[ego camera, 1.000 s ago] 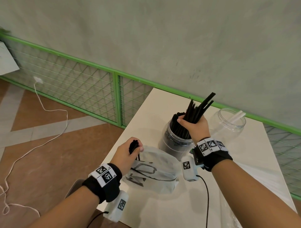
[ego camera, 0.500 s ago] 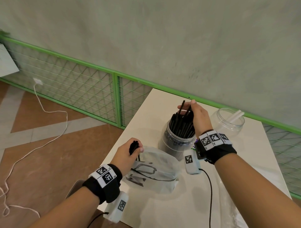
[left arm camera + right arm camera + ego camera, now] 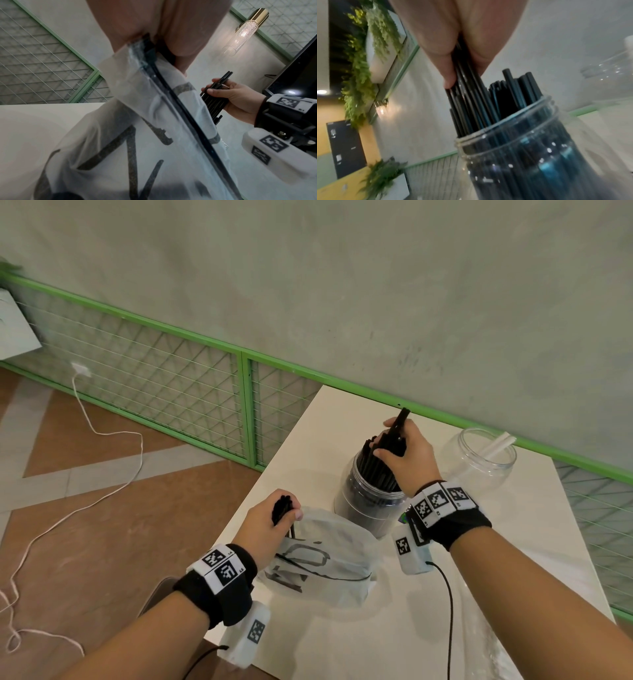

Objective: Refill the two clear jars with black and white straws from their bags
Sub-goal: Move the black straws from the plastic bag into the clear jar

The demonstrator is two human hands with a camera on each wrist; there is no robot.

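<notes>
My right hand (image 3: 390,440) grips a bundle of black straws (image 3: 394,436) whose lower ends stand in the clear jar (image 3: 370,508), which is packed with black straws. One straw sticks up above my fingers. The right wrist view shows the straws (image 3: 471,97) entering the jar's mouth (image 3: 513,125). My left hand (image 3: 286,513) holds up the neck of the translucent printed bag (image 3: 325,566); a few black straws (image 3: 180,108) remain inside it. To the right stands the second clear jar (image 3: 479,467) with one white straw (image 3: 498,446).
Everything is on a white table (image 3: 342,638) whose left edge lies close to my left wrist. A green mesh fence (image 3: 171,392) runs behind it, and a white cable (image 3: 102,433) trails on the floor. Clear plastic film (image 3: 486,648) lies near my right forearm.
My right hand has pushed the bundle of black straws down into the jar, so they stick out far less. My left hand and the bag have stayed put.
</notes>
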